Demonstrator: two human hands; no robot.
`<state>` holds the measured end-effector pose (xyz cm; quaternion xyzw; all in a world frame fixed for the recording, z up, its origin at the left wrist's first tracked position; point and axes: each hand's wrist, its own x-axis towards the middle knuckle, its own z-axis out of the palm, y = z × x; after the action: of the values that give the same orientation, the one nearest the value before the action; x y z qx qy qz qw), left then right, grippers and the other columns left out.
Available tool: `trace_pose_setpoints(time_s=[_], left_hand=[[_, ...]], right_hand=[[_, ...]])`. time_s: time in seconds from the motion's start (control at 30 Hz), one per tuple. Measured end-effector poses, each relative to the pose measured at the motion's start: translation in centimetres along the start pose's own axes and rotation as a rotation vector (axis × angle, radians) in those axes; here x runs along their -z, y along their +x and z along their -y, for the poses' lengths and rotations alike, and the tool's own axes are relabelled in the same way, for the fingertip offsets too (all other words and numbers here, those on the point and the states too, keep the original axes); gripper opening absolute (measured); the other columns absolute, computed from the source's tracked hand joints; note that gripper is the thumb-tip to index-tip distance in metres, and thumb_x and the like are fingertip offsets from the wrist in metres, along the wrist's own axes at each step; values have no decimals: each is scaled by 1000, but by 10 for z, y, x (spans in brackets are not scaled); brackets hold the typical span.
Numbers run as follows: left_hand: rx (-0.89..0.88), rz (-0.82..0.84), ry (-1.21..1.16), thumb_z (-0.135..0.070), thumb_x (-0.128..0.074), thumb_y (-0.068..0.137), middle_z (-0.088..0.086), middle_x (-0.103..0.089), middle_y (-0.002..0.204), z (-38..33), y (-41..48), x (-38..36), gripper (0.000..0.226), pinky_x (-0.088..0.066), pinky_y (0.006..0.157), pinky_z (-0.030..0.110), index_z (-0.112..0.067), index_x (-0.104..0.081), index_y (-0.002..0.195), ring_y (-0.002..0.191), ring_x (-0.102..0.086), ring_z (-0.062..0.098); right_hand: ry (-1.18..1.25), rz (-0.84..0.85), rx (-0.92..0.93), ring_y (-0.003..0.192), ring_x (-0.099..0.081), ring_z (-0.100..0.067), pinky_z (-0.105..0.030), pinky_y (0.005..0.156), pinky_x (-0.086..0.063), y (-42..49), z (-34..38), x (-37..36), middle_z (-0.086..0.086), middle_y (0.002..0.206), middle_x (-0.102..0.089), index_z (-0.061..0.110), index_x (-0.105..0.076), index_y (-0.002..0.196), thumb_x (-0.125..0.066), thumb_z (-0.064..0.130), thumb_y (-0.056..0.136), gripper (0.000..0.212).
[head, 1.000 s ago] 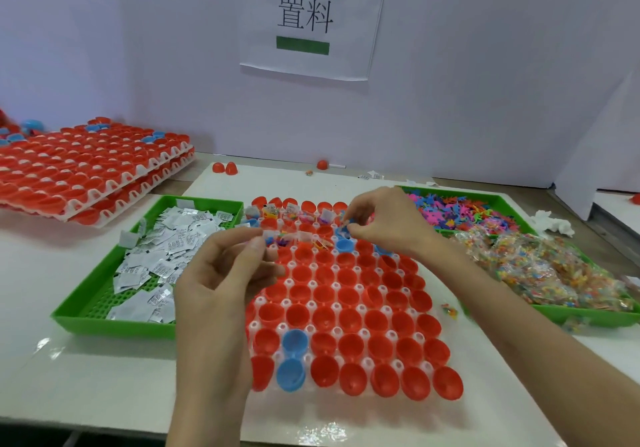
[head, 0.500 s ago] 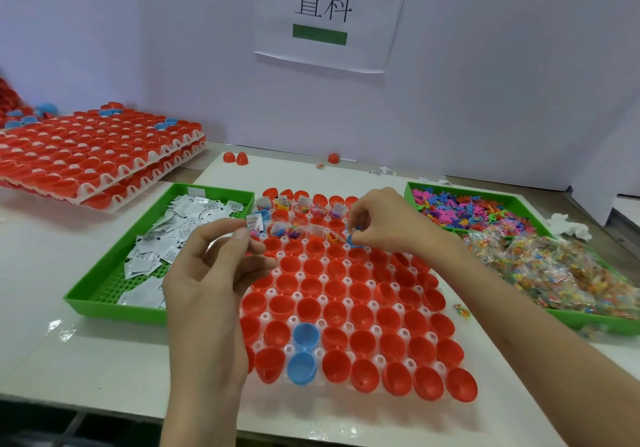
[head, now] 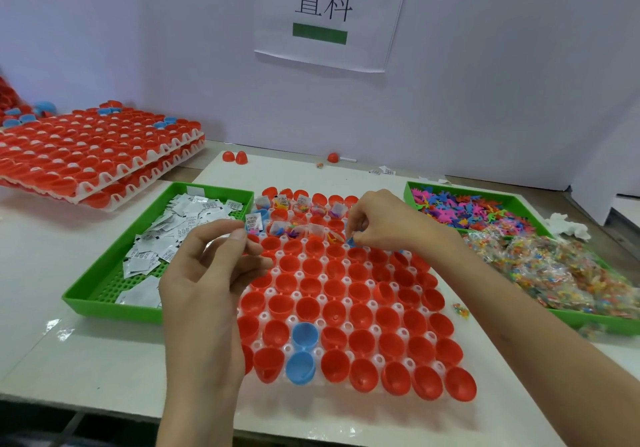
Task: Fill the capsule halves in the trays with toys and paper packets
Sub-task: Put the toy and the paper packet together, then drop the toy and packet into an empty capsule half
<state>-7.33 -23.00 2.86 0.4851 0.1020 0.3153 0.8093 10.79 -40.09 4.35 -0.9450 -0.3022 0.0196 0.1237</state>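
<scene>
Left hand [head: 214, 273], palm turned inward, pinches a paper packet [head: 253, 220] and holds it ready beside the next cups to fill. Right hand [head: 384, 225] arches knuckles-up, fingertips bunched over a blue capsule half [head: 351, 241] in the tray's [head: 347, 325] far rows. Whether they grip anything, I cannot tell.

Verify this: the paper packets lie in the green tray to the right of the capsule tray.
Wrong side. The head view shows the packets lying in the green tray to the left of the capsule tray, not the right.
</scene>
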Motion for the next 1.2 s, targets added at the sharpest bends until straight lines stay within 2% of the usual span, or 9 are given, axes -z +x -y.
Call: trace_pose_setpoints(time_s=[0.23,0.4,0.57,0.7,0.83,0.9,1.0,1.1,1.2], left_hand=[[-52,14,173,-10,-62,95,-3,-70,70,-1,10,10,26,-58,68,25,-28,-73,79,67,-69,14],[-115,133,929,-16,-67,94,-10,-72,89,0,62,34,17,-47,70,28,-31,-72,87,87,-66,13],[64,285,1414,-9,-70,91,15,-65,123,13,108,60,25,-52,91,48,-17,-73,115,103,-60,29],[15,286,1492,-10,-77,85,9,-58,108,20,113,66,27,-53,86,48,-18,-75,111,95,-59,28],[-48,250,1477,-11,-78,84,4,-57,93,22,107,64,9,-56,78,48,-20,-77,86,81,-59,24],[-42,228,1458,-8,-79,82,3,-57,87,20,104,61,22,-54,74,46,-25,-71,71,76,-60,24],[-50,200,1442,-5,-81,80,3,-59,82,20,102,60,30,-48,68,40,-25,-68,62,70,-59,25],[-118,194,1437,-6,-79,82,3,-61,82,23,102,61,9,-48,69,39,-15,-77,82,71,-60,23],[-94,213,1492,-12,-76,87,3,-60,85,25,104,61,15,-42,69,36,-13,-78,101,76,-57,23]], right_hand=[[-63,19,-38,78,-66,-15,-27,70,-56,1,5,-4,-2,90,-73,10,-78,92,-63,2,85,18],[-44,11,-47,71,-63,-11,-23,66,-51,1,5,-4,-3,89,-74,9,-80,94,-62,1,85,22],[80,-71,-82,73,-64,-8,-18,63,-48,-3,1,-4,4,78,-70,12,-81,86,-70,5,79,14],[114,-78,-104,68,-59,-3,-9,55,-39,-2,-2,-7,9,75,-64,13,-80,88,-71,5,80,14],[57,-85,-86,86,-57,-10,-29,83,-47,-5,-4,-8,6,94,-65,19,-76,100,-70,13,84,18],[19,-98,-52,91,-58,-11,-36,96,-40,-9,-7,-6,11,91,-60,24,-73,106,-70,20,86,21],[166,-143,-37,85,-61,-3,-33,92,-47,-15,-21,-2,17,89,-64,29,-71,107,-70,30,87,20],[290,-343,-153,82,-60,2,-26,82,-54,-15,-54,7,14,95,-69,30,-71,103,-68,27,91,13],[238,-492,-358,78,-57,4,-19,72,-48,-16,-103,15,6,102,-72,24,-74,103,-63,16,94,16]])
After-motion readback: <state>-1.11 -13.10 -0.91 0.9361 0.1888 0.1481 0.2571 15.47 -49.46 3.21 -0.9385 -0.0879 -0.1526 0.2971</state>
